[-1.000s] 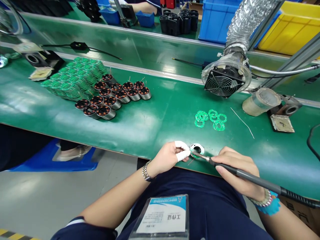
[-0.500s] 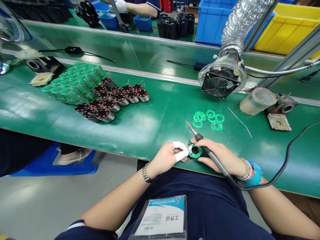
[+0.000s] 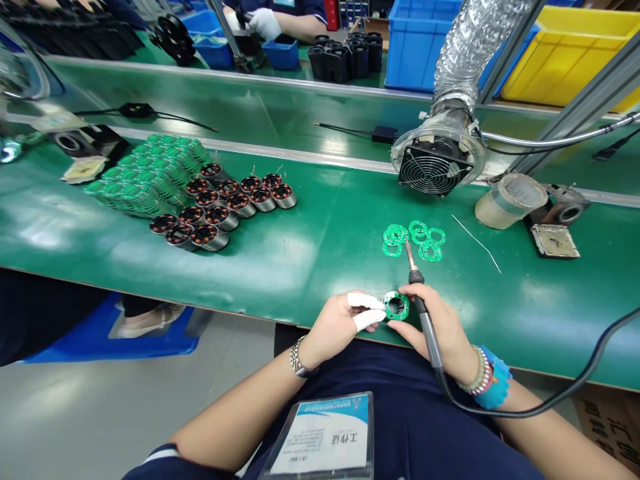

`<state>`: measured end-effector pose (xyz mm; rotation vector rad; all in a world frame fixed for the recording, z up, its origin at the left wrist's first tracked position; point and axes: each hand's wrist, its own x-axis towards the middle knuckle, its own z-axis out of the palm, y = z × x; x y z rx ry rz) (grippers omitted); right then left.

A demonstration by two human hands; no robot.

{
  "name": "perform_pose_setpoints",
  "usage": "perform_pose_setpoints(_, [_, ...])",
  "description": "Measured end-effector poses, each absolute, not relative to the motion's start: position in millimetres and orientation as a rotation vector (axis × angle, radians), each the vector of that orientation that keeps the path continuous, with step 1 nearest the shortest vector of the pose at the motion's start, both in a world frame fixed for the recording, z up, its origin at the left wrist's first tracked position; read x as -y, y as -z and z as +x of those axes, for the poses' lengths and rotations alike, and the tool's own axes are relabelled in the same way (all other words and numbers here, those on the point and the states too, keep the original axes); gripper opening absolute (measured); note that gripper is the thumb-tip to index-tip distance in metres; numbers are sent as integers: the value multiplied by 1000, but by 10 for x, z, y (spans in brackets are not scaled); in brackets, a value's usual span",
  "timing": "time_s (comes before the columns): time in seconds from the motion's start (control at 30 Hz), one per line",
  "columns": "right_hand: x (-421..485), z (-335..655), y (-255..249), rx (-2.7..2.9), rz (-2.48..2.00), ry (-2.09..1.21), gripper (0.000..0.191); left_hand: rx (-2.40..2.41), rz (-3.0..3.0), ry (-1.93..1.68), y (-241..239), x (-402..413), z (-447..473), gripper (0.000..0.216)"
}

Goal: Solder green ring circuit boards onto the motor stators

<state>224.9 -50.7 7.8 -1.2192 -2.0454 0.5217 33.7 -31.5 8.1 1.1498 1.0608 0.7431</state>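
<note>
My left hand [image 3: 345,320], with white tape on two fingertips, pinches the left side of a small round motor part topped by a green ring board [image 3: 397,305] at the near table edge. My right hand [image 3: 440,327] touches the same part from the right and grips a soldering iron [image 3: 423,300], whose tip points up and away toward several loose green ring boards [image 3: 414,240]. The iron's black cable [image 3: 575,387] trails off to the right.
A cluster of several copper-wound motor stators [image 3: 225,203] and a pile of green boards [image 3: 145,173] lie at left. A fume extractor fan [image 3: 434,163], a tape roll [image 3: 510,200], an iron stand with sponge [image 3: 555,230] and solder wire [image 3: 477,243] stand at the right. Another person's gloved hand [image 3: 265,23] works across the conveyor.
The soldering iron swung from lying across the part to pointing upward and away. My right hand moved left against the part, which now shows its green board face.
</note>
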Motion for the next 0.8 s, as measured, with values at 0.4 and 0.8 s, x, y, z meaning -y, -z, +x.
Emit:
perform_pose_setpoints(0.4, [373, 2092, -170, 2073, -993, -471, 21, -1001, 962, -654, -105, 257, 409, 21])
perform_pose_setpoints(0.8, [399, 2115, -171, 2099, -975, -453, 23, -950, 1028, -652, -92, 282, 378, 16])
